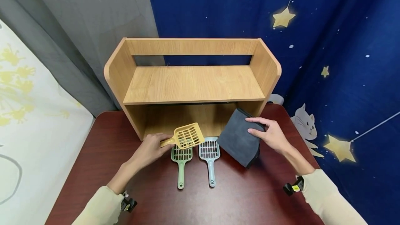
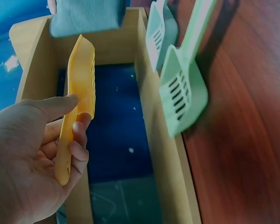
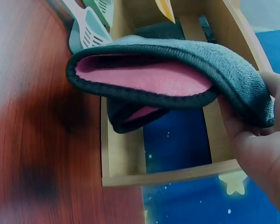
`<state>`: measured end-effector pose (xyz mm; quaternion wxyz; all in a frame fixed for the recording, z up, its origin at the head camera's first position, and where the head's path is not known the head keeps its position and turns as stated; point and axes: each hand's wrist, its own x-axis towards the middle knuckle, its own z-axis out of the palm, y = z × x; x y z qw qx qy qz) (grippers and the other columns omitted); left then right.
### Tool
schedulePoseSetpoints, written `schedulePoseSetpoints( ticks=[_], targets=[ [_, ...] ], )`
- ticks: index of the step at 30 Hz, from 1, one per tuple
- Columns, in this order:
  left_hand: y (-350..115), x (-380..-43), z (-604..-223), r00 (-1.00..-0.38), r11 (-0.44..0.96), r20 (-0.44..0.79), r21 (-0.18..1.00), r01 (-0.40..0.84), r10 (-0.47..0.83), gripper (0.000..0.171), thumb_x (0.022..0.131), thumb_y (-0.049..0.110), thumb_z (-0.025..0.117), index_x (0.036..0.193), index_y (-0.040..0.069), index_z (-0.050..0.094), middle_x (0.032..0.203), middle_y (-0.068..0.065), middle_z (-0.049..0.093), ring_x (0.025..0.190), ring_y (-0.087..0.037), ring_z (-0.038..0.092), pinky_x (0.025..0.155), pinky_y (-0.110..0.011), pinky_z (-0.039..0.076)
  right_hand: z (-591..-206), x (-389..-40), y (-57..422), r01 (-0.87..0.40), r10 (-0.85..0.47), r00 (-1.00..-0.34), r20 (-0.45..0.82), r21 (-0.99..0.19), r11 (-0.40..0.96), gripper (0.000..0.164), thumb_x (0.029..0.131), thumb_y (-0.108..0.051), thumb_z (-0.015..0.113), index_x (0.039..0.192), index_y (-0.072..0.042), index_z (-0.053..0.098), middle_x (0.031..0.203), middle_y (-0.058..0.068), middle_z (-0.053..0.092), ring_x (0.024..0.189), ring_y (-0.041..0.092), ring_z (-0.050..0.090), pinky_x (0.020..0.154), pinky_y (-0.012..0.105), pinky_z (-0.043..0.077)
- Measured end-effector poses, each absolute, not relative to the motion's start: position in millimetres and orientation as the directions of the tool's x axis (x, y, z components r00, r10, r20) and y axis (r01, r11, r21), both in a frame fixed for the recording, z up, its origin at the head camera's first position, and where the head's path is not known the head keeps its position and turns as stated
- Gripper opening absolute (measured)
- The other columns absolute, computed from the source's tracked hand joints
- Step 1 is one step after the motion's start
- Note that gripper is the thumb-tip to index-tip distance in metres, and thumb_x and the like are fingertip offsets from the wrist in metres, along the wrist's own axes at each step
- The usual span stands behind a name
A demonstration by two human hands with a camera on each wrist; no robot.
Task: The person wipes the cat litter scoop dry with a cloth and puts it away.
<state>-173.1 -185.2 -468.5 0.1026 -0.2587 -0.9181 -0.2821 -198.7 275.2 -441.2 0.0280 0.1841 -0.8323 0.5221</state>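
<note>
My left hand grips a yellow slotted litter scoop by its handle, raised over the table before the shelf's lower compartment. In the left wrist view, thumb and fingers wrap the handle of the scoop. My right hand pinches one edge of a folded dark grey cloth, which shows a pink inner side in the right wrist view. Between the hands, a green litter scoop and a light blue litter scoop lie side by side, heads toward the shelf, handles toward me.
A two-tier wooden shelf stands at the back of the dark red table. Behind it hang a grey curtain and a blue star-patterned curtain. White patterned fabric borders the left side.
</note>
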Motion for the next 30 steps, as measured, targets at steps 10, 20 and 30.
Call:
schedulePoseSetpoints(
  ticks=[10,20,30],
  targets=[
    [-156.6,-180.4,-461.6,-0.796,0.647,0.34,0.465,0.605,0.5,0.029,0.089,0.013,0.087,0.113,-0.001,0.079,0.102,-0.009,0.08,0.088,-0.017,0.073,0.076,-0.036,0.059,-434.4,-196.4,251.6,-0.397,-0.234,-0.914,0.33,-0.845,0.36,0.045,0.092,-0.006,0.082,0.136,-0.012,0.072,0.134,0.01,0.071,0.118,0.007,0.064,0.097,0.015,0.049],
    [-134.3,-182.7,-457.2,-0.724,0.552,0.312,0.485,0.678,0.615,0.027,0.092,0.015,0.083,0.114,0.0,0.079,0.105,-0.009,0.08,0.097,-0.02,0.076,0.085,-0.037,0.061,-434.0,-208.7,237.0,-0.431,-0.269,-0.899,0.345,-0.806,0.406,0.038,0.091,0.004,0.079,0.128,-0.007,0.076,0.127,0.012,0.074,0.119,0.007,0.063,0.101,0.014,0.043],
    [-121.2,-184.6,-454.5,-0.658,0.467,0.298,0.511,0.722,0.691,0.029,0.094,0.015,0.082,0.119,0.001,0.078,0.109,-0.008,0.079,0.099,-0.018,0.075,0.085,-0.04,0.061,-433.8,-225.4,213.1,-0.483,-0.418,-0.842,0.341,-0.821,0.304,0.029,0.09,0.012,0.075,0.116,-0.001,0.078,0.117,0.016,0.076,0.112,0.007,0.064,0.096,0.017,0.047]
  ],
)
